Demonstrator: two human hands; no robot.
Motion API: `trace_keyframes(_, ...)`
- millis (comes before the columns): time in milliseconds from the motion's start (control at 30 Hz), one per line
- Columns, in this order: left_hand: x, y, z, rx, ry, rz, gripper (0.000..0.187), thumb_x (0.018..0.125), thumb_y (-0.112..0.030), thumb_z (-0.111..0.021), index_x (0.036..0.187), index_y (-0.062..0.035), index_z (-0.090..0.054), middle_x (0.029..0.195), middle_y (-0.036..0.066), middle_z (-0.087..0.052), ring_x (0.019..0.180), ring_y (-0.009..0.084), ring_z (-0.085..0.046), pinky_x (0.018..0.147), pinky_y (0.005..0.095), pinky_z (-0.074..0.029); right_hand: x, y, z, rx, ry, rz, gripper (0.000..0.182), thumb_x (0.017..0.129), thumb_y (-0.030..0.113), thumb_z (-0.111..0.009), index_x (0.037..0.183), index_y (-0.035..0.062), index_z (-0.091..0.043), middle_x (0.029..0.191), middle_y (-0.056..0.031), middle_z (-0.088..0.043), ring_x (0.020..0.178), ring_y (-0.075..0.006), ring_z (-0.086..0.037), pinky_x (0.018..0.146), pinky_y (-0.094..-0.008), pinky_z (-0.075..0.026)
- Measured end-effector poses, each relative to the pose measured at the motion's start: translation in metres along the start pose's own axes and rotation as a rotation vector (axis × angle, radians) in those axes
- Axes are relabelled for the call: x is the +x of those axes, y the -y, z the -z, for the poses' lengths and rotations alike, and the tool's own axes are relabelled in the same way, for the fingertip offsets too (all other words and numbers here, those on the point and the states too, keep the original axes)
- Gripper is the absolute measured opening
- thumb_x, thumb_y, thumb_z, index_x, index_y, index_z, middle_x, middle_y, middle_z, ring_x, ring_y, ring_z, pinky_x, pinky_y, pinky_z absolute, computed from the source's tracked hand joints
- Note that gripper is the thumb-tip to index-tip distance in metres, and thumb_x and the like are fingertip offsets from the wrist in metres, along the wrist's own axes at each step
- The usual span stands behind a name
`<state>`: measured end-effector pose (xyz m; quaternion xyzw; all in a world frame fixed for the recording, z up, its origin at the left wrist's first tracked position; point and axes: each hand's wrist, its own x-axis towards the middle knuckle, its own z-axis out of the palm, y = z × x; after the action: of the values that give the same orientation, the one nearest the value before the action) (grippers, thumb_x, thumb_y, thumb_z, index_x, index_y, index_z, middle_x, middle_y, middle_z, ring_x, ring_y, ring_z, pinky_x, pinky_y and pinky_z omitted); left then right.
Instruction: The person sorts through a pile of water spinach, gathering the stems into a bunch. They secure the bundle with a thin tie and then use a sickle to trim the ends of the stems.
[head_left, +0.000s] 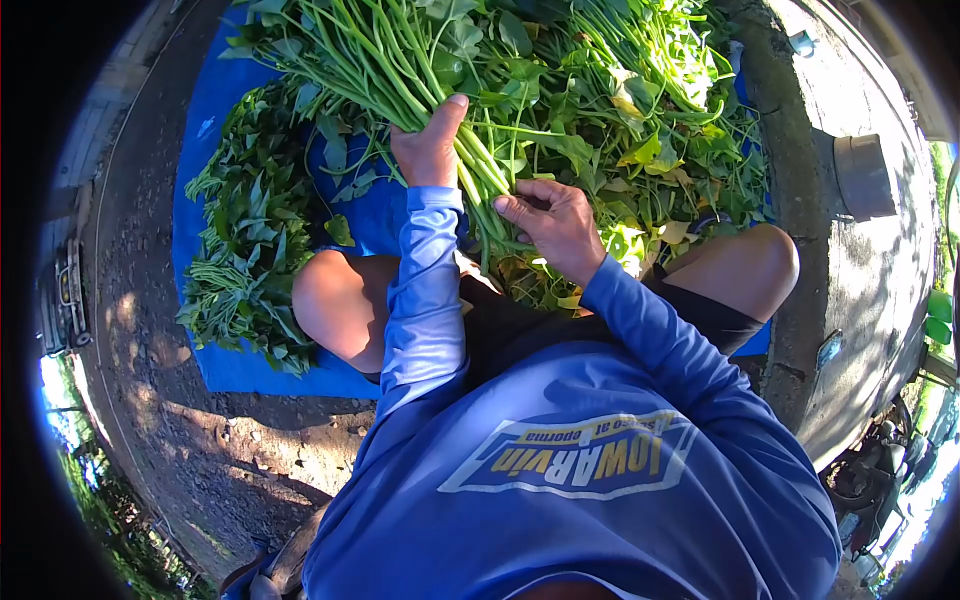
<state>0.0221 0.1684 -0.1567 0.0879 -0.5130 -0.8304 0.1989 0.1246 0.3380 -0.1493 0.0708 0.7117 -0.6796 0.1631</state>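
Observation:
A thick bunch of long leafy green stems (395, 70) runs from the upper left down toward my lap. My left hand (428, 148) is closed around it, thumb lying across the stems. Close to the lower cut ends, my right hand (560, 228) pinches at a stem with thumb and forefinger. The exact spot between those fingertips is partly hidden. Behind and to the right spreads a large heap of loose leafy greens (590, 130), some leaves yellowed. Several darker leafy bundles (250, 230) lie to the left.
The greens rest on a blue tarp (290, 385) over bare soil (240, 450). My bent knees (335, 300) frame the work area. A concrete ledge (800, 200) runs along the right, with a grey cylindrical container (865, 175) beyond it. A motorcycle (870, 470) stands at far lower right.

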Motion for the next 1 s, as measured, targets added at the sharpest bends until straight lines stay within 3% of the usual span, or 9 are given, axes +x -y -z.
trace_keyframes(267,0.005,-0.018,0.011,-0.023,-0.010,-0.059,0.058,0.078,0.005,-0.083,0.133,0.0004,-0.065,0.119,0.008,-0.073,0.101,0.0176,-0.070,0.094,0.0323,-0.057,0.006,-0.001,0.005,0.528,-0.054,-0.149,0.015,0.099,0.020,-0.077,0.095,0.0088,-0.068,0.081,0.0037,-0.065,0.071,-0.0048,-0.057,0.062,-0.0250,-0.046)
trace_keyframes(400,0.008,-0.058,0.013,0.116,-0.115,-0.162,0.062,0.078,0.008,-0.083,0.136,0.0020,-0.064,0.123,0.010,-0.071,0.102,0.0189,-0.070,0.096,0.0327,-0.056,-0.002,-0.039,0.017,0.472,-0.171,-0.422,0.027,0.099,0.032,-0.075,0.088,0.0080,-0.067,0.078,0.0020,-0.061,0.069,-0.0120,-0.059,0.063,-0.0331,-0.048)
trace_keyframes(433,0.013,-0.071,0.019,0.125,-0.130,-0.163,0.061,0.078,0.007,-0.083,0.136,0.0020,-0.065,0.124,0.010,-0.071,0.103,0.0190,-0.069,0.096,0.0332,-0.056,0.000,-0.053,0.031,0.241,-0.020,-0.553,0.032,0.099,0.037,-0.075,0.098,0.0057,-0.072,0.082,-0.0025,-0.067,0.071,-0.0168,-0.063,0.067,-0.0335,-0.050)
trace_keyframes(533,0.021,-0.113,0.028,0.103,-0.202,-0.188,0.061,0.078,0.006,-0.082,0.136,0.0031,-0.065,0.125,0.011,-0.071,0.104,0.0197,-0.069,0.095,0.0345,-0.057,0.016,-0.076,0.057,-0.711,0.241,-0.373,0.038,0.097,0.039,-0.075,0.112,0.0041,-0.073,0.088,-0.0081,-0.073,0.076,-0.0194,-0.067,0.071,-0.0344,-0.053)
trace_keyframes(633,0.016,-0.129,0.044,0.118,-0.267,-0.142,0.063,0.079,0.004,-0.082,0.139,0.0037,-0.063,0.127,0.011,-0.070,0.105,0.0207,-0.069,0.096,0.0348,-0.056,0.053,-0.062,0.055,-0.312,-0.128,0.047,0.033,0.095,0.033,-0.076,0.101,0.0009,-0.077,0.090,-0.0116,-0.075,0.080,-0.0224,-0.071,0.074,-0.0365,-0.057)
trace_keyframes(700,0.015,-0.125,0.047,0.123,-0.322,-0.108,0.063,0.080,0.003,-0.082,0.140,0.0033,-0.063,0.128,0.012,-0.070,0.107,0.0211,-0.069,0.097,0.0349,-0.056,0.089,-0.029,0.047,-0.166,-0.107,-0.079,0.028,0.096,0.029,-0.074,0.103,0.0022,-0.079,0.092,-0.0119,-0.075,0.087,-0.0206,-0.073,0.076,-0.0365,-0.059)
trace_keyframes(867,0.017,-0.106,0.059,0.120,-0.265,-0.032,0.051,0.083,-0.009,-0.083,0.130,0.0029,-0.068,0.120,0.010,-0.072,0.098,0.0198,-0.070,0.090,0.0373,-0.059,0.211,-0.125,0.044,-1.876,0.307,0.045,0.033,0.094,0.030,-0.072,0.117,0.0075,-0.078,0.105,-0.0174,-0.077,0.106,-0.0312,-0.074,0.087,-0.0432,-0.060)
trace_keyframes(967,0.018,-0.101,0.063,0.122,-0.235,0.039,0.050,0.083,-0.012,-0.082,0.129,0.0028,-0.068,0.118,0.010,-0.072,0.098,0.0199,-0.070,0.089,0.0362,-0.059,0.197,-0.104,0.036,-0.825,-0.301,-0.150,0.037,0.093,0.035,-0.071,0.120,0.0096,-0.078,0.116,-0.0197,-0.076,0.112,-0.0368,-0.071,0.095,-0.0443,-0.058)
trace_keyframes(1000,0.016,-0.102,0.062,0.089,-0.220,0.060,0.051,0.084,-0.009,-0.081,0.131,0.0020,-0.067,0.120,0.009,-0.071,0.101,0.0196,-0.070,0.092,0.0353,-0.058,0.189,-0.100,0.038,-0.852,-0.296,-0.101,0.038,0.094,0.036,-0.070,0.121,0.0103,-0.078,0.118,-0.0203,-0.075,0.112,-0.0370,-0.071,0.096,-0.0439,-0.057)
